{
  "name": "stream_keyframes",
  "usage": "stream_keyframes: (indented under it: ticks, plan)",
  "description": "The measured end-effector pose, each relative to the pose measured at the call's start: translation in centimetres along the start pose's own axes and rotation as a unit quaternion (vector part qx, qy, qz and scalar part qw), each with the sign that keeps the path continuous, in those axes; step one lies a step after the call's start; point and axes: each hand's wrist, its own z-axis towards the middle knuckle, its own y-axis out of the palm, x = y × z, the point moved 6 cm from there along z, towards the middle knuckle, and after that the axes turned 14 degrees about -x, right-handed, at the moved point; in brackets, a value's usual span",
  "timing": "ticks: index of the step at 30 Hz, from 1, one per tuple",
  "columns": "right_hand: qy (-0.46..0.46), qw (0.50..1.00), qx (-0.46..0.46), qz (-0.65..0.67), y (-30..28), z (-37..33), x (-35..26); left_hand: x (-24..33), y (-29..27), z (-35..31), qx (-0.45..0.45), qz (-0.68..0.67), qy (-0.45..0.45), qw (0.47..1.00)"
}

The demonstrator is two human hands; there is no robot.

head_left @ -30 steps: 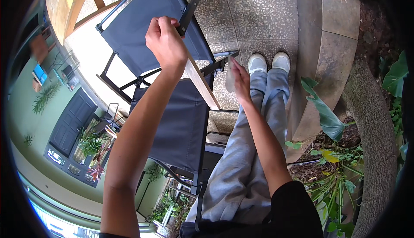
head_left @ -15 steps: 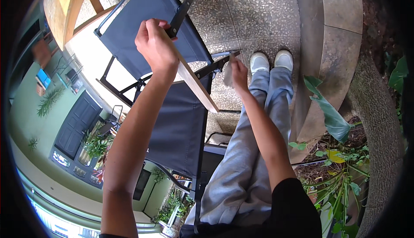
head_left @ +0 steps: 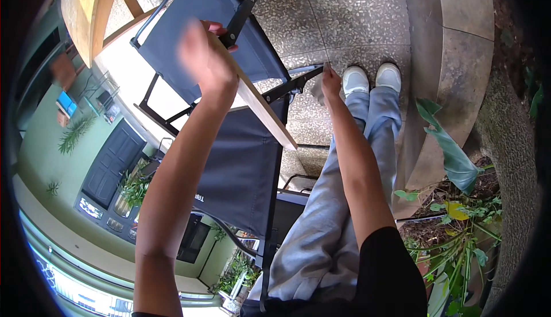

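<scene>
A folding chair with dark fabric [head_left: 229, 168], a black metal frame and a wooden armrest [head_left: 267, 113] stands just left of my legs. My left hand [head_left: 204, 59] is closed round the armrest's upper end, beside a black metal bar [head_left: 251, 4]; part of this hand is smeared by motion. Lower right of it, my right hand [head_left: 331, 83] is closed on a grey cloth [head_left: 317, 92], which hangs partly behind the fingers. This hand is at the end of another black frame bar [head_left: 293, 86], close to my shoes. Whether the cloth touches the bar is hard to tell.
A light wooden table edge [head_left: 86, 16] is at the upper left. My white shoes [head_left: 356, 80] rest on the speckled tile floor [head_left: 344, 18]. To the right runs a curved stone ledge [head_left: 465, 70], with a large leaf [head_left: 450, 150] and a tree trunk [head_left: 513, 162] beyond it.
My right hand has moved a little up and right with the cloth, toward the frame bar's end. The left hand keeps its grip on the armrest. The whole view has shifted slightly.
</scene>
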Motion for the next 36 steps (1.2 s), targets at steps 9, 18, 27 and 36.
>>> stream_keyframes:
  ticks: [9, 18, 27, 36]
  plan:
    - [-0.024, 0.92, -0.355, 0.166, -1.0, -15.9, -19.8, 0.0, -1.9, -0.2, 0.015, 0.037, -0.02, 0.999]
    - [0.288, 0.849, -0.342, 0.282, -0.2, -19.1, -20.5, -0.1, -1.8, -0.1, 0.03, 0.072, -0.012, 0.997]
    - [0.266, 0.803, -0.436, 0.307, -0.2, -20.9, -25.4, -0.4, -2.1, -0.1, 0.018, 0.079, -0.035, 0.996]
    - [-0.157, 0.892, -0.424, 0.014, -1.7, -21.3, -30.2, -0.5, -2.4, -0.3, 0.052, 0.087, -0.014, 0.995]
